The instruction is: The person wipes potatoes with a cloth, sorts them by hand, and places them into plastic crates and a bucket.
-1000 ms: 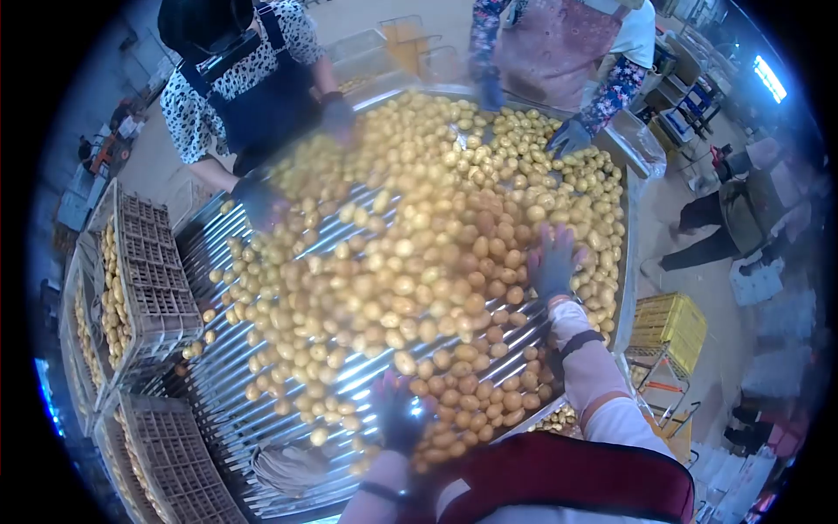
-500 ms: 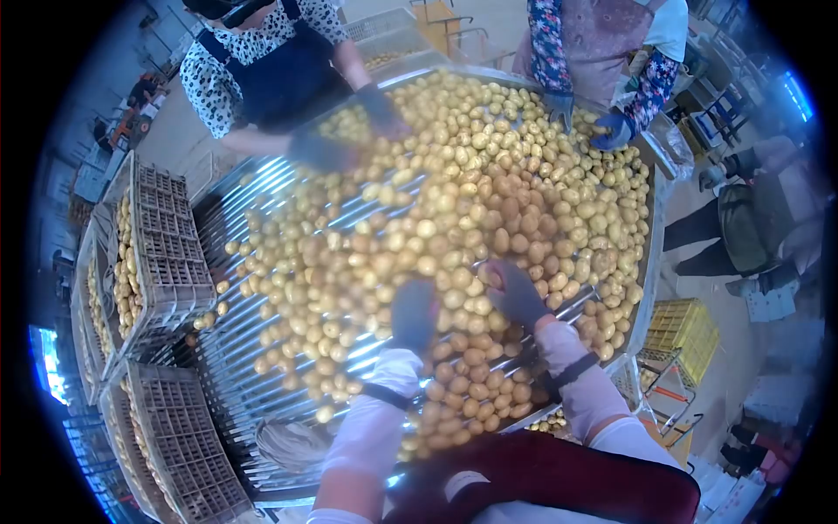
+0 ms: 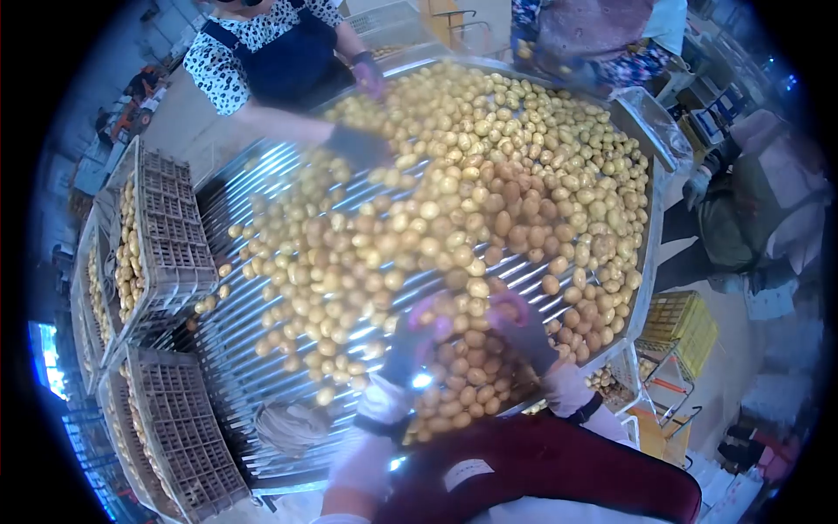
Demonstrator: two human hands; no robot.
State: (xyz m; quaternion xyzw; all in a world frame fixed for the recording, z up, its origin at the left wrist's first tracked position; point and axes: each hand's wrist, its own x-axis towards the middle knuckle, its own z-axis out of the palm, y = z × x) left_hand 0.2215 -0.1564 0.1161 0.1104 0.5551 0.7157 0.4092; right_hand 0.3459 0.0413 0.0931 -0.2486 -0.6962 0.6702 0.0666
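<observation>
Many round yellow-brown potatoes point(image 3: 428, 231) lie on a metal grading table point(image 3: 244, 367) with a surface of parallel bars. My left hand point(image 3: 415, 341), in a grey glove with pinkish fingertips, curls around the left side of a heap of potatoes near my body. My right hand point(image 3: 524, 327), gloved alike, curls in from the opposite side, so potatoes are held between the two hands. Both hands are somewhat blurred. Browner potatoes point(image 3: 467, 380) fill the space between my wrists, close to my dark red apron point(image 3: 541, 463).
Plastic crates point(image 3: 179, 236) of potatoes stand along the left edge. A crumpled pale cloth point(image 3: 292, 428) lies on the bars. Across the table, one co-worker's gloved hand point(image 3: 358, 147) reaches over potatoes; another person point(image 3: 594, 44) stands at the far right. A yellow crate point(image 3: 676, 327) sits beyond the right edge.
Both my hands have moved toward my body, drawing potatoes along and baring bars beyond them. The far-left co-worker's hands have shifted; the far-right person's hands have left the potatoes.
</observation>
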